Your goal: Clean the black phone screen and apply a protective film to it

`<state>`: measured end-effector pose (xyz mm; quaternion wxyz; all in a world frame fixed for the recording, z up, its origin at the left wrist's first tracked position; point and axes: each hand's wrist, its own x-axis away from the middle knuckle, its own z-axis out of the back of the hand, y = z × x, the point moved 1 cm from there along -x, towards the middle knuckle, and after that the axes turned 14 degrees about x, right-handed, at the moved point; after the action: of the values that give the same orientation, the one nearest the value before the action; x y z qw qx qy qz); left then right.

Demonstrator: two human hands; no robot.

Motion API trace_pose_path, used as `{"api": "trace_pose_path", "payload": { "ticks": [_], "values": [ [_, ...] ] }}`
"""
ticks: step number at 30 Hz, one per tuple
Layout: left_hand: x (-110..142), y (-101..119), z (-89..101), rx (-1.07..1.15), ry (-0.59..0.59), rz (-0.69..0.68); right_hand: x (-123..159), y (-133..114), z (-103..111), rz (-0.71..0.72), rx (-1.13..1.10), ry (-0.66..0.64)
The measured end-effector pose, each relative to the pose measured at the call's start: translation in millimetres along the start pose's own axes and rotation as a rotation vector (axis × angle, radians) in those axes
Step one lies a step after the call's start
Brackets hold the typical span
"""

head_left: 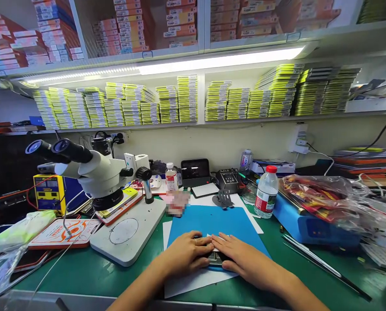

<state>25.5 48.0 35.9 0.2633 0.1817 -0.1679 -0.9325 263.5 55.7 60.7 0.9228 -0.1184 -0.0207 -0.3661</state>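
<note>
A flat, dark, phone-like device (215, 258) with a pale edge lies on the blue mat (209, 219) near the front of the bench. My left hand (187, 252), with a ring on one finger, grips its left side, the fingers over the top and the thumb at the near edge. From the right, my right hand (236, 255) holds it the same way. The fingertips of both hands meet above its middle. Most of the device is hidden under my hands. White paper (196, 283) shows beneath the mat.
To the left stands a microscope (105, 179) on a pale base (131, 235). A red-capped bottle (266, 192), a blue box (303, 224) under plastic bags and tweezers (312, 255) are at right. Behind the mat sits a dark stand (224, 198). Shelves hold stacked boxes.
</note>
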Motion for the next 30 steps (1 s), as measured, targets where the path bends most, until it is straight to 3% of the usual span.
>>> {"api": "trace_pose_path", "payload": {
  "ticks": [9, 18, 25, 30],
  "values": [
    [-17.4, -17.5, 8.3, -0.134, -0.026, -0.042, -21.6, 24.6, -3.2, 0.092, 0.179, 0.105],
    [-23.4, -28.7, 14.5, -0.052, 0.016, -0.054, -21.2, 30.2, 9.7, 0.104, 0.02, 0.136],
    [-41.9, -59.8, 19.5, -0.048, -0.012, -0.053, -57.8, 65.3, 16.5, 0.131, 0.041, 0.185],
    [-39.1, -69.4, 19.4, 0.034, 0.07, -0.035, -69.0, 61.5, 7.9, 0.121, 0.102, 0.216]
  ]
}}
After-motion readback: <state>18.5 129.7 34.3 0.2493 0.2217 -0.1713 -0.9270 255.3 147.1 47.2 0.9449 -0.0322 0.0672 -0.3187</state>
